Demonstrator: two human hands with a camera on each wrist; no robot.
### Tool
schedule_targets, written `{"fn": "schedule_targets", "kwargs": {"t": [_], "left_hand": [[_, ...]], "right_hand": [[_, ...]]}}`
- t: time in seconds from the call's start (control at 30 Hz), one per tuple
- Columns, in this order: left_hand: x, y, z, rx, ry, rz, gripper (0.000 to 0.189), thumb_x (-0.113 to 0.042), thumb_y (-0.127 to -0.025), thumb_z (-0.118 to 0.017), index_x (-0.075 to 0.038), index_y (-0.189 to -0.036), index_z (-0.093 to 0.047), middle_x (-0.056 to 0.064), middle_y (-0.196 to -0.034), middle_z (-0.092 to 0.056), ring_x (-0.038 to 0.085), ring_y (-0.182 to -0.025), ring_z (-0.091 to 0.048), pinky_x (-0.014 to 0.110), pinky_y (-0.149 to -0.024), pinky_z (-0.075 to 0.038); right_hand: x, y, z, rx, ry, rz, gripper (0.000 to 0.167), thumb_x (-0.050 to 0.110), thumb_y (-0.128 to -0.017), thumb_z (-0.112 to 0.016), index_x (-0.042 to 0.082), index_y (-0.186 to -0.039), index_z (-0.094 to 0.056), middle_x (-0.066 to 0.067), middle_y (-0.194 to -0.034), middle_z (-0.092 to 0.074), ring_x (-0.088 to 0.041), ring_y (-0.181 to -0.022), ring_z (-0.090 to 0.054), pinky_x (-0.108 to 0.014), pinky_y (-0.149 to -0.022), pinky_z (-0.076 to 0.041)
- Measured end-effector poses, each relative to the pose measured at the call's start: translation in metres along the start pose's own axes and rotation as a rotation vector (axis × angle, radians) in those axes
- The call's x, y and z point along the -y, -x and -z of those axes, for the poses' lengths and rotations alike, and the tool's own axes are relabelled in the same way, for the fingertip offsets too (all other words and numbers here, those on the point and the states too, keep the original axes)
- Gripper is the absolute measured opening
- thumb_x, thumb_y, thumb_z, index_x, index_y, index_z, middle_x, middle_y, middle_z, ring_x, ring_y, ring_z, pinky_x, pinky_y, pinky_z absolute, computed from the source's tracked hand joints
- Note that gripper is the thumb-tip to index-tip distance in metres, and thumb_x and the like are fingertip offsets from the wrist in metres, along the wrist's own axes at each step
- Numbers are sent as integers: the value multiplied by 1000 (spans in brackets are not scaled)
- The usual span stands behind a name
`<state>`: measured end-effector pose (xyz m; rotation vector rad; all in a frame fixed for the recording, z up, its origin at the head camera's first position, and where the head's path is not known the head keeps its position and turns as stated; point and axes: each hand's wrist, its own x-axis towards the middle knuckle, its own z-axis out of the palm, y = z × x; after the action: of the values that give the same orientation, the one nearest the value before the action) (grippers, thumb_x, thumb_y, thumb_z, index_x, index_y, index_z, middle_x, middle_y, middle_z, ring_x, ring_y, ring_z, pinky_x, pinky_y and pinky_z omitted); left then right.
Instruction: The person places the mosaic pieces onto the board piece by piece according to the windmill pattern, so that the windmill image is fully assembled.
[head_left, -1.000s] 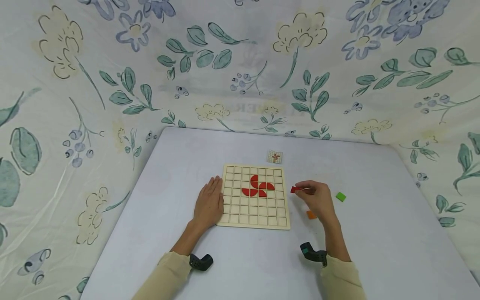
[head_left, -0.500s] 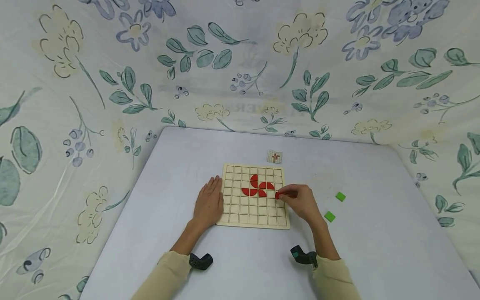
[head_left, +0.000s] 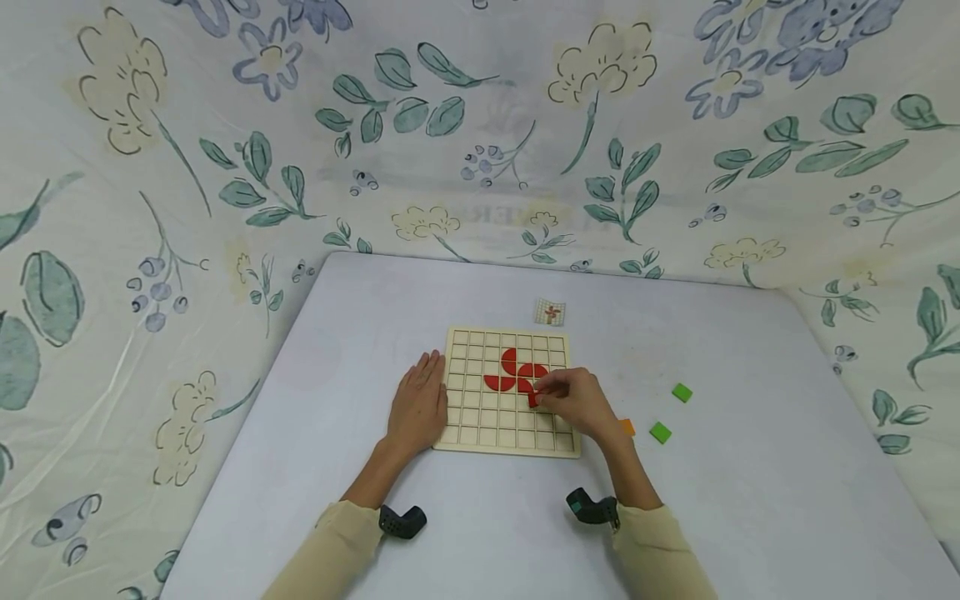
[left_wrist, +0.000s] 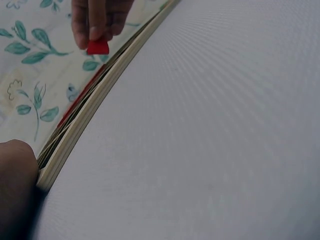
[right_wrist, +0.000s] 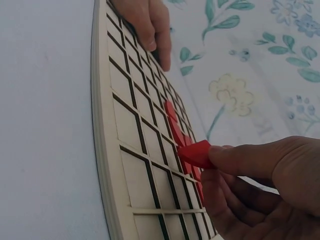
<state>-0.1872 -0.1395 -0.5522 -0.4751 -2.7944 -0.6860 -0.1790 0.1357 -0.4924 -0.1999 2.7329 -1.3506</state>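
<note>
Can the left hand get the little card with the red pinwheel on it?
Probably yes: the left hand holds nothing, and only the low cream wooden grid board lies between it and that small white square card. The right hand is off to the side.

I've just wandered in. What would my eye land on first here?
Probably the red pinwheel shape on the pale gridded board. Close by it, the right hand pinches another red piece, while the left hand rests at the board's left edge. Behind everything, a flowered cloth fills the background.
</note>
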Motion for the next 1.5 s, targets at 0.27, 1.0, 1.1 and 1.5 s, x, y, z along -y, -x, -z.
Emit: {"fn": "schedule_targets", "kwargs": {"t": [0.27, 1.0, 1.1, 1.5], "left_hand": [[-1, 0, 1, 10, 11, 3, 50, -12, -103, -41, 7, -149, -33, 21, -154, -32, 33, -145, -23, 46, -117, -16], [2, -1, -1, -4, -7, -2, 51, -14, -103, -40, 7, -149, -33, 20, -154, -32, 32, -145, -23, 46, -117, -16], [1, -1, -1, -7, -3, -6, 51, -14, -103, -41, 7, -149, -33, 21, -154, -33, 32, -145, -24, 46, -117, -16], [3, -1, -2, 9, 0, -1, 51, -14, -104, -39, 6, -149, -32, 21, -154, -32, 31, -146, -22, 44, -118, -14]], "right_hand": [[3, -3, -9, -23, -19, 8, 12, 1, -83, -76, 2, -95, -74, -1, -82, -69, -15, -72, -65, -28, -66, -56], [6, -1, -24, -111, 163, 106, 9, 3, -79, -82, 6, -83, -74, -2, -82, -68, -11, -63, -55, -28, -56, -49], [6, -1, -24, -115, 164, 108, 10, 3, -78, -82, 6, -84, -75, -4, -84, -69, -12, -63, -55, -28, -57, -48], [7, 0, -23, -99, 276, 94, 9, 8, -79, -82, 7, -88, -78, 3, -79, -67, -13, -73, -61, -32, -67, -53]]}}
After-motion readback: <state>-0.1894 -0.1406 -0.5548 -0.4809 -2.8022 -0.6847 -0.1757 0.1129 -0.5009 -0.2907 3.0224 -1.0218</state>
